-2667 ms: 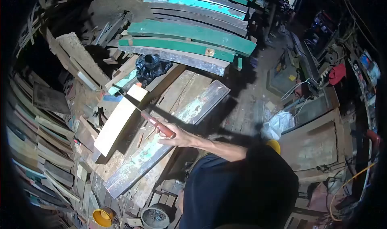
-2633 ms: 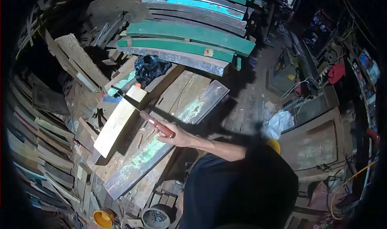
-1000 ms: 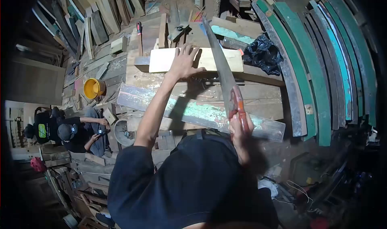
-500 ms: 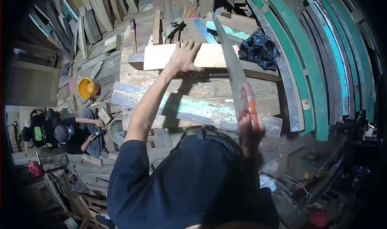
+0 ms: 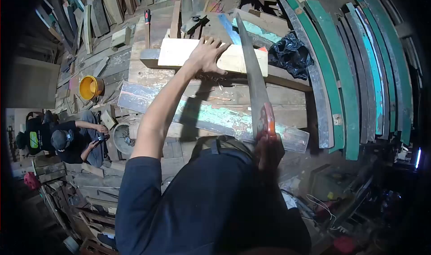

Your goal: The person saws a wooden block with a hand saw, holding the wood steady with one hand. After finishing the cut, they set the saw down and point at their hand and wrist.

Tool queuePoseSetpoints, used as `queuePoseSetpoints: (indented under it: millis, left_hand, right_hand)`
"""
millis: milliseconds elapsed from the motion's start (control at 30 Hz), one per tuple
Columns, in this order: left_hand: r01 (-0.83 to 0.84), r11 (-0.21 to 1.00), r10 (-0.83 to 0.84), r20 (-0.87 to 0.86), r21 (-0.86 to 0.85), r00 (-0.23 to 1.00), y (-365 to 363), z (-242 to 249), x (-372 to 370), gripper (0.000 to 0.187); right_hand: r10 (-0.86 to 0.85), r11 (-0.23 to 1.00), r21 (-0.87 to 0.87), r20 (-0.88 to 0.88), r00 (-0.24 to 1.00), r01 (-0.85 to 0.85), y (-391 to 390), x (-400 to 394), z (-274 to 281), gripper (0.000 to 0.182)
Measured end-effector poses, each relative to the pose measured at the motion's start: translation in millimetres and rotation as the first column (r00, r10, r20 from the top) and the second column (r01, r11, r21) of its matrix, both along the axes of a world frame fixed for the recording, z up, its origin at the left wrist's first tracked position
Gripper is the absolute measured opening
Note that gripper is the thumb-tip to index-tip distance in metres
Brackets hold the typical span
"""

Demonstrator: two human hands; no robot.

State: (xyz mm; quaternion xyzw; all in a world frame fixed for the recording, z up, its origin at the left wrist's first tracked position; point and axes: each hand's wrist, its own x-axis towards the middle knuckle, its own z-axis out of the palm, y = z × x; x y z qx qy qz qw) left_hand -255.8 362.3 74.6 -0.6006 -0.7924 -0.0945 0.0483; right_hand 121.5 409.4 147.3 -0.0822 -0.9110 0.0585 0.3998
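My left hand (image 5: pixel 208 56) lies spread on a pale wooden board (image 5: pixel 177 53), its fingertips at the far edge and its thumb pointing right. Under that board runs a longer dark beam (image 5: pixel 287 79). Red-handled, a hand saw (image 5: pixel 252 73) crosses the board near its right end, blade tip pointing away from me. My right hand (image 5: pixel 269 152), partly in shadow, is wrapped round the saw's handle close to my waist. Nearer me, a plank with flaking turquoise paint (image 5: pixel 215 116) lies slantwise.
A black plastic bag (image 5: pixel 291 55) sits right of the board, before long green curved planks (image 5: pixel 327 53). Beyond the board are a chisel-like tool (image 5: pixel 147 28) and a blue strip (image 5: pixel 229 28). On the left are a yellow bucket (image 5: pixel 91 87) and a seated person (image 5: pixel 76 140).
My right hand has drawn the saw back and left; its blade now lies lower across the board. My left hand keeps its place on the board. The whole view has shifted slightly.
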Motion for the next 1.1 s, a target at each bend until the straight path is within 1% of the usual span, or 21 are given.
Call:
queuePoseSetpoints:
  millis: [67, 133, 200, 267, 300, 333, 433, 467, 533, 567, 600, 667, 700, 733, 767, 833, 867, 933, 967, 1033, 1100]
  left_hand:
    - [0.019, 0.999, -0.017, -0.033, 0.05, 0.999, -0.5, -2.0, 0.2, 0.115]
    - [-0.007, 1.0, 0.007, 0.021, 0.001, 1.0, 1.1, -0.9, 0.8, 0.115]
    - [-0.033, 0.998, 0.036, 0.048, -0.052, 0.998, 2.6, 2.7, 3.4, 0.115]
    - [-0.034, 0.999, 0.036, 0.041, -0.041, 0.999, 1.7, 2.5, 5.4, 0.115]
    - [-0.037, 0.999, 0.038, 0.035, -0.036, 0.999, 0.6, 3.6, 6.3, 0.115]
    - [-0.041, 0.998, 0.042, 0.028, -0.042, 0.999, 0.3, 5.0, 7.7, 0.115]
    - [-0.023, 0.999, 0.024, 0.043, -0.027, 0.999, 0.8, 1.5, 5.3, 0.116]
    - [-0.019, 1.0, 0.019, 0.003, -0.024, 1.0, 0.4, 2.0, 5.0, 0.116]
    - [-0.008, 1.0, 0.008, -0.019, 0.01, 1.0, 0.4, -5.4, 1.7, 0.116]
    - [-0.003, 1.0, 0.003, -0.029, 0.025, 1.0, 1.1, -4.8, 2.0, 0.116]
    - [-0.019, 0.999, 0.019, 0.01, -0.029, 1.0, 2.6, -3.7, 1.3, 0.116]
    - [-0.03, 0.998, 0.031, 0.005, -0.055, 1.0, 2.5, 1.0, 3.2, 0.116]
    - [-0.04, 0.997, 0.04, 0.0, -0.068, 0.999, 1.6, 3.6, 4.4, 0.116]
    - [-0.066, 0.994, 0.066, -0.006, -0.09, 0.998, 2.1, 7.7, 6.9, 0.116]
    - [-0.076, 0.995, 0.075, -0.015, -0.068, 0.997, 2.0, 6.9, 5.9, 0.117]
    - [-0.091, 0.995, 0.091, -0.026, -0.026, 0.996, 3.5, -1.3, 7.5, 0.117]
    - [-0.084, 0.993, 0.087, 0.034, -0.084, 0.996, 3.5, 7.5, 8.3, 0.117]
    - [-0.082, 0.995, 0.082, -0.013, -0.049, 0.997, 2.8, 6.4, 6.8, 0.117]
    - [-0.079, 0.996, 0.078, -0.036, -0.031, 0.996, 2.7, 4.3, 7.4, 0.117]
    - [-0.086, 0.996, 0.086, -0.029, -0.021, 0.996, 3.3, 1.8, 8.4, 0.116]
    - [-0.086, 0.996, 0.085, -0.036, -0.001, 0.996, 3.2, 0.4, 8.0, 0.117]
  right_hand:
    - [-0.015, 0.998, -0.063, 0.1, 0.995, 0.021, -8.7, 14.6, 11.3, 0.01]
    - [-0.091, 0.957, -0.241, 0.268, 0.959, 0.159, -15.6, 10.5, 13.2, 0.007]
    - [-0.133, 0.864, -0.388, 0.438, 0.889, 0.321, -25.7, 2.0, 13.6, 0.006]
    - [-0.127, 0.727, -0.489, 0.593, 0.795, 0.481, -32.0, -6.4, 12.5, 0.007]
    - [-0.169, 0.847, -0.349, 0.541, 0.824, 0.402, -32.0, -10.8, 8.9, 0.007]
    - [-0.194, 0.931, -0.184, 0.479, 0.856, 0.315, -29.3, -16.3, 1.7, 0.008]
    - [-0.138, 0.838, -0.457, 0.35, 0.926, 0.298, -24.7, -33.1, -23.3, 0.01]
    - [-0.116, 0.719, -0.617, 0.347, 0.931, 0.32, -18.5, -44.6, -21.6, 0.012]
    - [-0.043, 0.435, -0.871, 0.231, 0.972, 0.226, -6.5, -60.4, -12.8, 0.012]
    - [-0.004, 0.282, -0.953, 0.115, 0.993, 0.111, -2.3, -65.8, -5.3, 0.009]
    - [0.018, 0.117, -0.993, -0.008, 1.0, -0.01, -0.5, -67.2, -1.2, 0.007]
    - [0.026, 0.373, -0.927, 0.062, 0.998, 0.047, 0.6, -56.6, -18.0, 0.007]
    - [0.054, 0.591, -0.802, 0.147, 0.988, 0.087, 1.4, -45.7, -28.5, 0.007]
    - [0.027, 0.787, -0.605, 0.227, 0.973, 0.12, 2.1, -34.9, -39.0, 0.007]
    - [-0.036, 0.916, -0.376, 0.266, 0.963, 0.138, 2.9, -24.1, -49.7, 0.007]
    - [-0.039, 0.715, -0.626, 0.409, 0.912, 0.311, -18.3, -3.3, -25.5, 0.016]
    - [-0.043, 0.587, -0.698, 0.479, 0.877, 0.41, -28.7, 7.0, -13.4, 0.02]
    - [-0.044, 0.576, -0.71, 0.467, 0.883, 0.405, -24.9, 9.6, -13.0, 0.016]
    - [0.007, 0.572, -0.739, 0.438, 0.899, 0.356, -17.5, 12.3, -12.4, 0.013]
    - [0.069, 0.501, -0.813, 0.379, 0.923, 0.296, -10.1, 15.3, -14.6, 0.01]
    - [0.072, 0.396, -0.873, 0.337, 0.939, 0.283, -8.4, 17.5, -19.1, 0.012]
